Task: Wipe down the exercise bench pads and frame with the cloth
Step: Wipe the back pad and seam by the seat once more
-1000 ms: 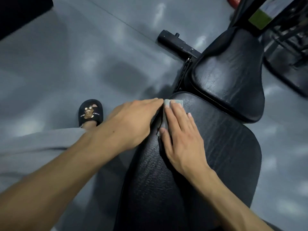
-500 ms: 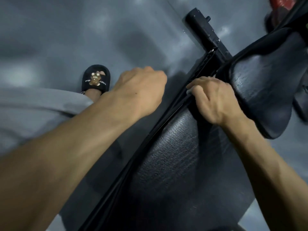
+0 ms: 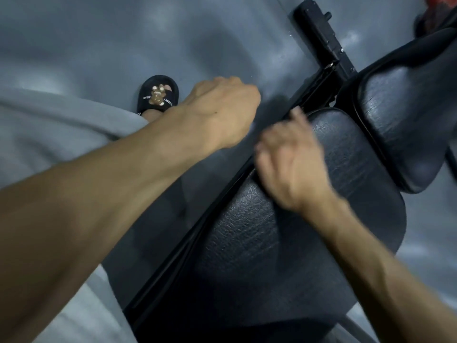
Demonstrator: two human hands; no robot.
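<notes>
Your right hand (image 3: 294, 164) is resting at the left edge of the large black pad (image 3: 284, 243), its fingers curling over that edge toward the frame rail (image 3: 188, 246) running alongside. The hand is blurred, and the cloth is not showing anywhere in this view, so you cannot tell whether those curled fingers are holding it or just hooking the pad's rim. Your left hand (image 3: 222, 112) is hanging over the grey floor (image 3: 99, 40) just left of the rail, its fingers folded under into a loose fist; what, if anything, is inside it is hidden from the camera. It is near the right hand but not touching it.

The second pad (image 3: 405, 125) is lying beyond the first, toward the upper right, with the black crossbar (image 3: 321, 38) of the frame jutting out past it. Your foot in a black slipper (image 3: 158, 95) with a bear print is standing on the floor behind your left wrist, and grey fabric (image 3: 49, 134) is covering your leg at the left.

Compared with half a second ago, your right hand is sitting lower along the pad's edge, away from the gap between the two pads where it was gripping. A second ago a pale corner of cloth was showing under your flat right fingers; now it is out of sight.
</notes>
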